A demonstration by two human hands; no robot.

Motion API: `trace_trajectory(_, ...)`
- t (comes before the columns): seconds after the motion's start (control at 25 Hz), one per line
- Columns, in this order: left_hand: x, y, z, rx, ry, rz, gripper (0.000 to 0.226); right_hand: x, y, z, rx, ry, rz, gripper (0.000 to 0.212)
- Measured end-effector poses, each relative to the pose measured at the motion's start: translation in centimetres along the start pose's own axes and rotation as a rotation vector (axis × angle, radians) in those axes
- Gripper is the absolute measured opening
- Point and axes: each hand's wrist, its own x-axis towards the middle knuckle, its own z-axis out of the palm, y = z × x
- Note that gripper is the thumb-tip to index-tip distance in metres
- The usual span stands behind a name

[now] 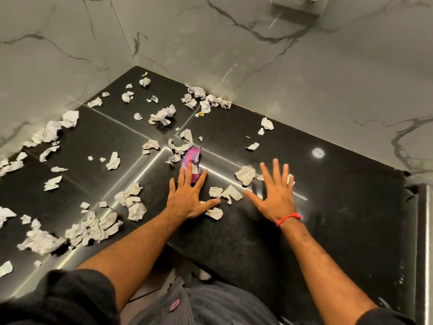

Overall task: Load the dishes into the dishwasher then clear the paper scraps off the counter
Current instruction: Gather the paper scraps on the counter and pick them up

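Several crumpled white paper scraps (162, 115) lie scattered over the black stone counter (339, 195), thickest at the left and near the back corner. A purple wrapper (192, 163) lies among them at the centre. My left hand (191, 197) is flat on the counter with fingers spread, its fingertips touching the near end of the purple wrapper. My right hand (274, 193) lies flat with straight fingers, a red thread on its wrist. Small scraps (226, 193) sit between the two hands, and one scrap (245, 175) lies just left of my right fingertips.
Marble walls (304, 73) close the counter at the back and left, meeting in a corner. A wall socket (300, 3) is at the top right. The counter ends at a dark edge (421, 231) on the right. A small yellow bit (201, 114) lies near the back scraps.
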Motion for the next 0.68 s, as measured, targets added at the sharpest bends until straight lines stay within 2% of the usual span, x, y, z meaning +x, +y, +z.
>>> trace_trajectory(0.16,-0.7,-2.2,0.3,0.071,-0.007,-0.054,0.107,1.6,2.4,-0.1,-0.072,-0.144,0.112,0.102)
trace_trajectory(0.28,-0.9,-4.5,-1.0,0.133,-0.028,-0.137,0.103,1.7,0.0,2.2,-0.050,-0.210,0.061,0.099)
trace_trajectory(0.36,-1.3,-4.4,-1.4,0.110,0.076,-0.129,0.093,1.4,-3.2,4.3,-0.041,-0.245,-0.010,0.090)
trace_trajectory(0.44,-2.2,-2.2,-1.0,0.053,0.309,0.017,0.080,1.5,-6.8,5.7,0.158,-0.286,-0.074,0.070)
trace_trajectory(0.52,-3.4,0.8,0.1,0.012,0.429,0.201,0.078,2.3,-9.3,5.4,0.576,-0.256,-0.064,0.050)
trace_trajectory(0.6,-4.1,3.2,1.8,0.037,0.352,0.288,0.079,3.3,-9.0,4.4,0.798,-0.113,-0.027,0.046)
trace_trajectory(0.68,-3.9,3.8,3.3,0.182,0.226,0.312,0.077,4.7,-6.6,3.2,0.758,0.002,-0.016,0.045)
